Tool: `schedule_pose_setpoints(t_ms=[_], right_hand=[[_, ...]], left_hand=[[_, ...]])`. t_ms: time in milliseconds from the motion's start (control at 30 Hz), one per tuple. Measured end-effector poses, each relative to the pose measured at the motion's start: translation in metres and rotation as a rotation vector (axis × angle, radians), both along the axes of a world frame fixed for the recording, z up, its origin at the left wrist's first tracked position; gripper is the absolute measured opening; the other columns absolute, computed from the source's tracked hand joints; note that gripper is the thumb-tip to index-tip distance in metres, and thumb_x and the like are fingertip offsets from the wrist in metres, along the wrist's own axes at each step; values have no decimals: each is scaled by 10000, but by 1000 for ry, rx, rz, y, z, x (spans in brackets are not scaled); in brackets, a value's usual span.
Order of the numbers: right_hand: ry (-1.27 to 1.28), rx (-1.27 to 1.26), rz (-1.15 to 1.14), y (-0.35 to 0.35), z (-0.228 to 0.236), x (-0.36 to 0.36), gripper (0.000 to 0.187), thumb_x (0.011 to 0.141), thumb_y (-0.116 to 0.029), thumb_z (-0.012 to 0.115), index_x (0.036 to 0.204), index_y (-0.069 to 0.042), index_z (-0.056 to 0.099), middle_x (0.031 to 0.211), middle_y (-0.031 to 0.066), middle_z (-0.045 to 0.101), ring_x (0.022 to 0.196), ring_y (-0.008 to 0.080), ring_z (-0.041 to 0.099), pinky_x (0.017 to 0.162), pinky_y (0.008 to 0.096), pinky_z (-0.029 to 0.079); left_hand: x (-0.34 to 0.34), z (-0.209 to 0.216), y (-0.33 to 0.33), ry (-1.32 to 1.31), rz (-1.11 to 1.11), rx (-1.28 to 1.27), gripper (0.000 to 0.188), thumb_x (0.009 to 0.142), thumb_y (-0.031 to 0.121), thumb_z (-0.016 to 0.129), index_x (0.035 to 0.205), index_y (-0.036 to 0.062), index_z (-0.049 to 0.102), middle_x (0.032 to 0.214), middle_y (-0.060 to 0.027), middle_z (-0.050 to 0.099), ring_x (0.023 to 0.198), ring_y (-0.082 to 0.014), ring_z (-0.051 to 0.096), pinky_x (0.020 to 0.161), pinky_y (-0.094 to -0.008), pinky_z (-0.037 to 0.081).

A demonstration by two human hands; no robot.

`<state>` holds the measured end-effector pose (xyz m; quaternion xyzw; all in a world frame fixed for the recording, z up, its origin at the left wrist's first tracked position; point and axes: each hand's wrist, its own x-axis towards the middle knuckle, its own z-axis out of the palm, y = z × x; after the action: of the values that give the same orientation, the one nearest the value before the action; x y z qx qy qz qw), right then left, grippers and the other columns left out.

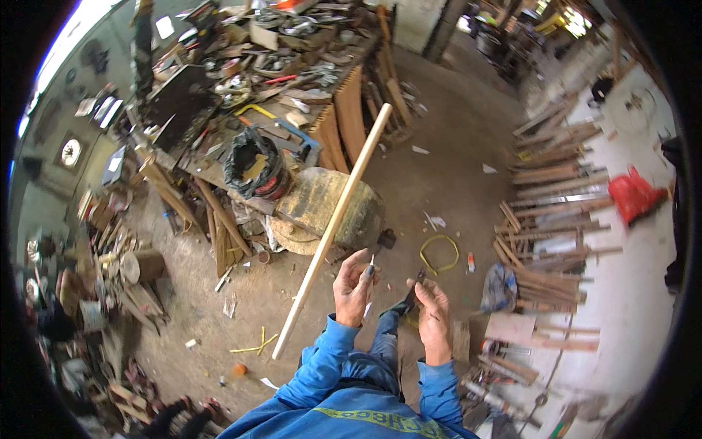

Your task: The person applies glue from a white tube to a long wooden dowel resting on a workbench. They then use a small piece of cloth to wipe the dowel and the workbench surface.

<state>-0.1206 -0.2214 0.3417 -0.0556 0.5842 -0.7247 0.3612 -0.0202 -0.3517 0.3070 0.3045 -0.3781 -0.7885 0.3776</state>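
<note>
My left hand (352,291) is closed, its thumb and fingers pinching a small slim item (372,260) with a pale pointed tip, too small to name. A little to the right, my right hand (433,320) is closed too, with a small dark piece (420,276) at its fingertips. The hands are apart, in front of my body. Just left of my left hand, a long pale wooden stick (333,228) slants across the view, passing over a worn yellowish rounded block (340,205). I cannot tell what supports the stick.
A cluttered workbench (292,95) stands ahead, with a bucket lined in black plastic (256,167) and a hacksaw (292,132). Many wood strips (559,175) lie along the right, near a red bag (635,196). A yellow loop (439,254) and scraps lie on the floor.
</note>
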Motion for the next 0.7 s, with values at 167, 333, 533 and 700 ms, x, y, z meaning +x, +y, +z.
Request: schedule_pose_setpoints(t_ms=[167,333,533,700], right_hand=[[268,84,123,-42,-16,-76,164,896,-139,714,1015,-30,684,744,-18,583,681,68,512,622,203,389],[-56,-84,486,-75,-15,-159,159,916,-137,675,1004,-5,673,862,77,703,719,101,640,563,207,498],[126,-7,791,-121,-37,-208,279,868,-50,731,1093,21,582,862,66,676,761,118,664,612,250,572],[486,117,891,-148,-44,-213,251,864,-93,743,1055,22,629,820,65,690,734,103,654,618,252,544]], left_hand=[[-59,-14,-8,-94,252,29,189,934,43,642,1105,-37,658,918,-84,701,798,-109,639,697,-222,506],[-112,-35,9,-207,580,60,173,904,50,683,1041,-54,678,960,-86,710,865,-121,662,811,-247,525],[-153,-56,38,-328,924,170,172,897,53,684,1034,-51,680,947,-91,714,867,-129,669,807,-243,525],[-186,-55,24,-440,969,182,148,887,65,706,996,-35,697,907,-74,718,807,-105,662,752,-229,526]])
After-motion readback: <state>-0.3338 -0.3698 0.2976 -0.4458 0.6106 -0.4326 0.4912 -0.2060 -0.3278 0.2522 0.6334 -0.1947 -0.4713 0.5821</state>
